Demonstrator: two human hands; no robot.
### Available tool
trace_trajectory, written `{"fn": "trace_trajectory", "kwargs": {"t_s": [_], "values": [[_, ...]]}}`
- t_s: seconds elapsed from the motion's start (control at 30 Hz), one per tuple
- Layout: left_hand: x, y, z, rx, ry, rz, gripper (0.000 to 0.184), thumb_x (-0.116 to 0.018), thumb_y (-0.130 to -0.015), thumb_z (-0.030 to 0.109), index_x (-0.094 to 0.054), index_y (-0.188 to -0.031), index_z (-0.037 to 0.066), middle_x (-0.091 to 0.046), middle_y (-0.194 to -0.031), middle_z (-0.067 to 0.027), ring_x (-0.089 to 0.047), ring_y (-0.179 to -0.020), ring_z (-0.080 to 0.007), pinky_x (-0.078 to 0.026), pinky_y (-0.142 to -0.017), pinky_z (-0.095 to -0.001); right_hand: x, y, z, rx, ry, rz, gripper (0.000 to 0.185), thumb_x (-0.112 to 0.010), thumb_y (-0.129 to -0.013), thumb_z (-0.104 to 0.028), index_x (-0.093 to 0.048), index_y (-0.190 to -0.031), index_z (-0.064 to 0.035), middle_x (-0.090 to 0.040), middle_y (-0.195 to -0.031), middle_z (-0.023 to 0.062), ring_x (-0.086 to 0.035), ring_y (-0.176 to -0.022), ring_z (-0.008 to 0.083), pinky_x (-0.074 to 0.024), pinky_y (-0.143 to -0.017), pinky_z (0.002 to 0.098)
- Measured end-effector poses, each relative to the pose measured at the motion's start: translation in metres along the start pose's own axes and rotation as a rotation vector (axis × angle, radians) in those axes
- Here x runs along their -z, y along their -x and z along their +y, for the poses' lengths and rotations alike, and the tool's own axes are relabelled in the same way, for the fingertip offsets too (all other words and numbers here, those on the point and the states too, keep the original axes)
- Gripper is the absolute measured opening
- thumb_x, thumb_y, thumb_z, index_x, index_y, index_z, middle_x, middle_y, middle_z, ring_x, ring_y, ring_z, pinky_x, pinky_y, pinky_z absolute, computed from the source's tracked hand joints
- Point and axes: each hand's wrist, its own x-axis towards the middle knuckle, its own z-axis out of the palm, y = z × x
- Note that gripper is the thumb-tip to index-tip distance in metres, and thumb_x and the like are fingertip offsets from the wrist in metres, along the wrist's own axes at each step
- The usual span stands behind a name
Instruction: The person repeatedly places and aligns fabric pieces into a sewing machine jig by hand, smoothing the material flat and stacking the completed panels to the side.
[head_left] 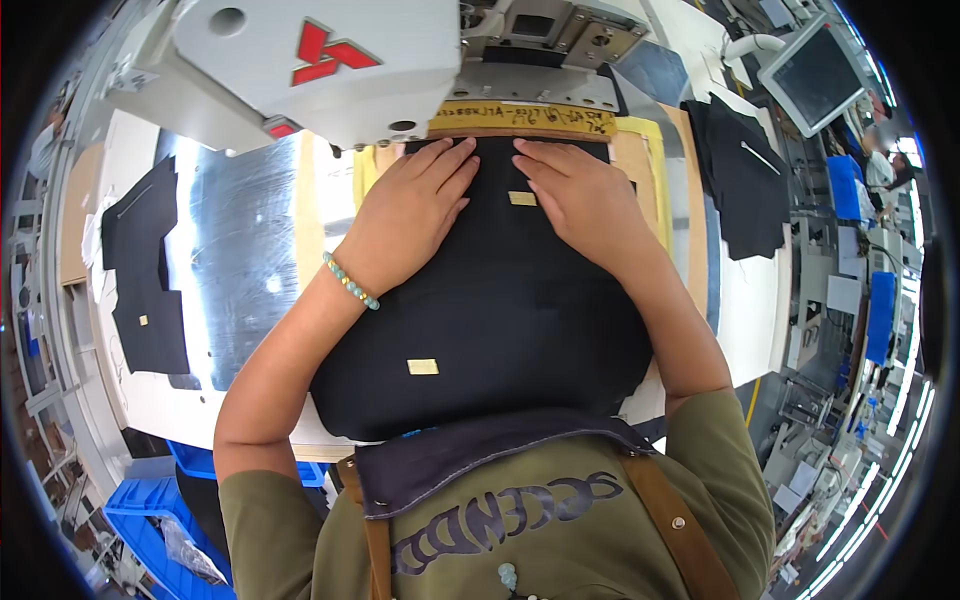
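Note:
A large piece of black fabric point(490, 290) lies over the work surface, its far edge at a yellow strip with handwriting point(520, 118) under the machine. My left hand point(410, 205) rests flat on the fabric's left part, fingers extended toward that strip; a beaded bracelet is on the wrist. On the right side my right hand point(580, 195) lies flat too, fingertips near the same edge. Neither hand grips anything. One small yellow label point(523, 199) sits beside my right hand, and another yellow label point(423, 367) is nearer my body.
A white machine head point(310, 65) with a red logo stands close above my left hand. Black pieces lie at the left point(150, 270) and right point(738, 175). A monitor point(815, 75) is at the upper right, blue bins point(165, 530) at the lower left.

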Motion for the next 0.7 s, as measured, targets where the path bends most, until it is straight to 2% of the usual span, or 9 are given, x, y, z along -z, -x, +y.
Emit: {"fn": "trace_trajectory", "kwargs": {"t_s": [0.13, 0.33, 0.43, 0.53, 0.63, 0.7], "values": [[0.011, 0.02, -0.006, 0.065, -0.064, -0.009, 0.041, -0.065, -0.093, 0.008, -0.061, -0.132, -0.002, -0.057, -0.145, -0.0129, -0.051, -0.136, -0.0306, -0.043, -0.114, -0.0401, 0.001, 0.0, 0.0, 0.013, -0.022, -0.016, 0.035, -0.066, -0.085, -0.004, -0.071, -0.119, -0.0012, -0.068, -0.129, 0.0089, -0.065, -0.114, 0.0261, -0.0542, -0.097, 0.0375], [0.015, 0.031, -0.012, -0.038, -0.124, -0.03, 0.04, -0.066, -0.091, 0.005, -0.062, -0.13, -0.004, -0.059, -0.142, -0.0138, -0.054, -0.134, -0.0308, -0.045, -0.113, -0.0395, 0.004, -0.001, -0.002, 0.021, -0.007, -0.042, 0.035, -0.066, -0.084, -0.003, -0.07, -0.119, -0.0002, -0.067, -0.13, 0.0101, -0.065, -0.114, 0.0264, -0.0538, -0.098, 0.0378], [0.019, 0.029, -0.009, -0.085, -0.196, -0.021, 0.039, -0.068, -0.09, 0.006, -0.063, -0.127, -0.004, -0.061, -0.137, -0.0145, -0.058, -0.127, -0.0317, -0.049, -0.107, -0.04, 0.004, -0.001, -0.001, 0.018, -0.014, -0.042, 0.035, -0.066, -0.084, -0.003, -0.07, -0.119, 0.0001, -0.067, -0.13, 0.0103, -0.065, -0.114, 0.0266, -0.0538, -0.098, 0.0379], [0.028, 0.029, 0.007, 0.152, 0.01, 0.044, 0.037, -0.07, -0.089, 0.006, -0.064, -0.124, -0.003, -0.063, -0.13, -0.015, -0.062, -0.115, -0.032, -0.053, -0.097, -0.0407, 0.004, 0.0, -0.001, 0.02, -0.008, -0.032, 0.035, -0.066, -0.084, -0.003, -0.07, -0.119, 0.0004, -0.067, -0.13, 0.0103, -0.065, -0.114, 0.0268, -0.054, -0.098, 0.0381], [0.033, 0.026, 0.026, 0.348, 0.025, 0.046, 0.033, -0.071, -0.088, 0.006, -0.066, -0.12, -0.001, -0.063, -0.122, -0.0141, -0.063, -0.106, -0.0312, -0.054, -0.088, -0.0418, 0.004, 0.001, -0.003, 0.019, -0.007, -0.022, 0.035, -0.066, -0.084, -0.003, -0.07, -0.119, 0.0008, -0.067, -0.13, 0.0103, -0.065, -0.114, 0.027, -0.0544, -0.097, 0.0382], [0.03, 0.026, 0.025, 0.325, 0.035, 0.068, 0.033, -0.071, -0.088, 0.006, -0.066, -0.12, -0.001, -0.062, -0.12, -0.0128, -0.063, -0.103, -0.031, -0.054, -0.086, -0.0416, 0.004, 0.0, -0.003, 0.02, -0.007, -0.021, 0.035, -0.065, -0.084, -0.003, -0.07, -0.118, 0.001, -0.067, -0.129, 0.0104, -0.065, -0.114, 0.0271, -0.0547, -0.097, 0.0383]]}}
